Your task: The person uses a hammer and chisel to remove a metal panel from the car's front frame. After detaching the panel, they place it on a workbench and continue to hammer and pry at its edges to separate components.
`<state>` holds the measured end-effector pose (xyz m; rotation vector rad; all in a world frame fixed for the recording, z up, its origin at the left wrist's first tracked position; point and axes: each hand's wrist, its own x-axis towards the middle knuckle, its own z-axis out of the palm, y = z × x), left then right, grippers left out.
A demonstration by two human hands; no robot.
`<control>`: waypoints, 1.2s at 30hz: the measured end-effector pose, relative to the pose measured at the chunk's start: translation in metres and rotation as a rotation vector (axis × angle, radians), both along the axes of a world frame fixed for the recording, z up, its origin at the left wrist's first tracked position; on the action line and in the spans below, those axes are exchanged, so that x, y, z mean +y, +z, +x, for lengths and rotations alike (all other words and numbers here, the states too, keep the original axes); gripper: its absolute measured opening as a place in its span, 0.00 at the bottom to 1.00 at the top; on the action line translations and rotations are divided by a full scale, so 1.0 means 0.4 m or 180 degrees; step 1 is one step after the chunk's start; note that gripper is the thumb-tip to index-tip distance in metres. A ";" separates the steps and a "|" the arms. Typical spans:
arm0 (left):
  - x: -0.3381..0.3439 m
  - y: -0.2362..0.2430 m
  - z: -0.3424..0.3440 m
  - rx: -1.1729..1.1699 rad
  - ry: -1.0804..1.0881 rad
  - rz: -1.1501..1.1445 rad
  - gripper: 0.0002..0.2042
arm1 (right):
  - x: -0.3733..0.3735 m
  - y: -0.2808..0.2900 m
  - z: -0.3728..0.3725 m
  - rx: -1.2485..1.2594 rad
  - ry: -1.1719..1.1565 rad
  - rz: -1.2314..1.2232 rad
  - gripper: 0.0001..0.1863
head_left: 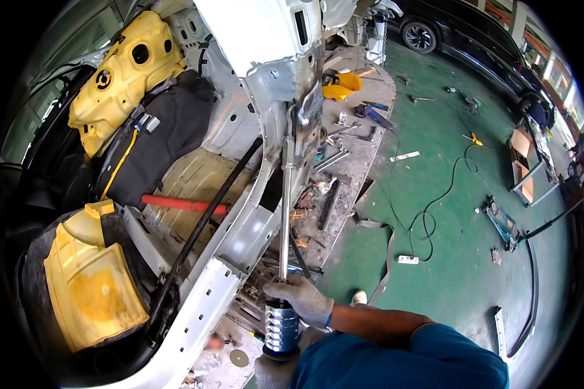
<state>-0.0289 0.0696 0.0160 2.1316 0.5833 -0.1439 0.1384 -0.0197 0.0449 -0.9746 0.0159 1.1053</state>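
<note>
A slide hammer (285,220) with a long bright steel rod runs upright beside the car's bare, dented metal pillar (272,84). Its upper end meets the pillar's lower part; how it is fixed there I cannot make out. Low on the rod sits a ribbed, shiny weight with a dark lower end. My right hand (303,302), in a grey work glove, is closed round the tool at the weight's top. Below the weight, my gloved left hand (276,372) is wrapped about the lower end, partly cut off by the picture edge and my blue sleeve.
Left, the open car body holds yellow foam pieces (97,285), a red tube (185,204) and a black bar (207,217). Tools including an angle grinder (374,117) litter the platform. On the green floor lie a cable, a power strip (407,259) and a jack (501,223); a black car (480,45) stands beyond.
</note>
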 end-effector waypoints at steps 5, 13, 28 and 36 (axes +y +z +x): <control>0.023 0.018 0.022 -0.0218 0.0098 -0.0019 0.18 | 0.032 -0.012 -0.028 0.0042 -0.0327 0.0085 0.14; 0.035 0.037 0.013 -0.0355 0.0170 0.0048 0.16 | 0.049 -0.012 -0.040 0.0099 -0.0439 -0.0001 0.15; 0.042 0.216 -0.166 -0.0149 0.0636 0.0449 0.18 | 0.074 0.058 -0.062 -0.0298 -0.0258 0.0756 0.11; 0.035 0.357 -0.142 -0.0117 0.0370 0.0515 0.18 | 0.092 0.131 0.091 0.0126 -0.0618 0.1362 0.14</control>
